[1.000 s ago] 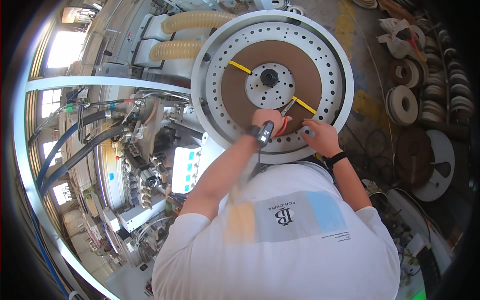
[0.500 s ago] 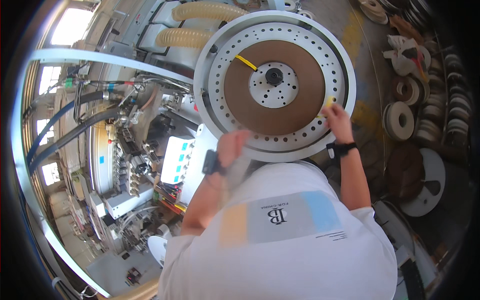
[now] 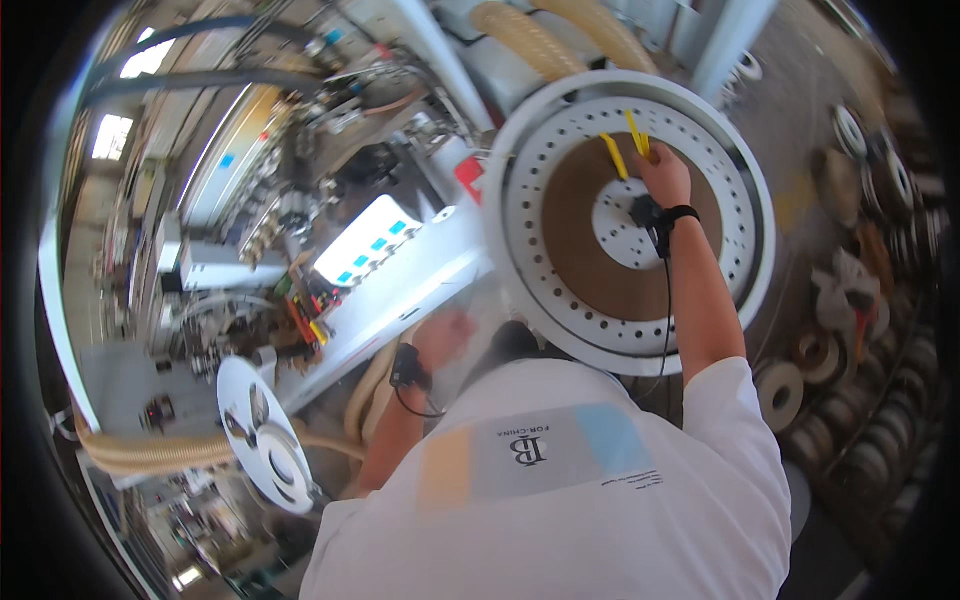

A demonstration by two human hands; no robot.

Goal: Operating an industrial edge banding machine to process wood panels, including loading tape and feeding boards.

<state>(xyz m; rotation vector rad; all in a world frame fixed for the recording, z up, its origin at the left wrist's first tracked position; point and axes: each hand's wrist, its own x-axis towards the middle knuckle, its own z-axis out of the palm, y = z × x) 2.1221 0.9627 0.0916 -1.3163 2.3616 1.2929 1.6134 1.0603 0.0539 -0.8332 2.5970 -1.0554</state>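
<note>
My right hand (image 3: 667,177) reaches over the large round turntable and pinches a folded yellow strip (image 3: 638,134). The turntable is a white disc (image 3: 530,235) with rings of holes and a raised rim. On it lies a wide brown coil (image 3: 572,225) of wound band, around a white centre plate (image 3: 612,232). A second yellow strip (image 3: 614,158) lies across the coil just left of my right hand. Off the disc, at its lower left, my left hand (image 3: 446,337) is in front of my shirt; motion blurs its fingers.
A white machine bed (image 3: 400,305) runs along the left, with a panel of blue squares (image 3: 362,250). Ribbed beige hoses (image 3: 530,42) come in behind the turntable. A white slotted reel (image 3: 262,435) stands at lower left. Several rolls (image 3: 780,395) lie at the right.
My right hand has gone from the disc's near right rim to the far side of the coil, carrying the yellow strip. My left hand has drawn back from the near rim. The view has turned.
</note>
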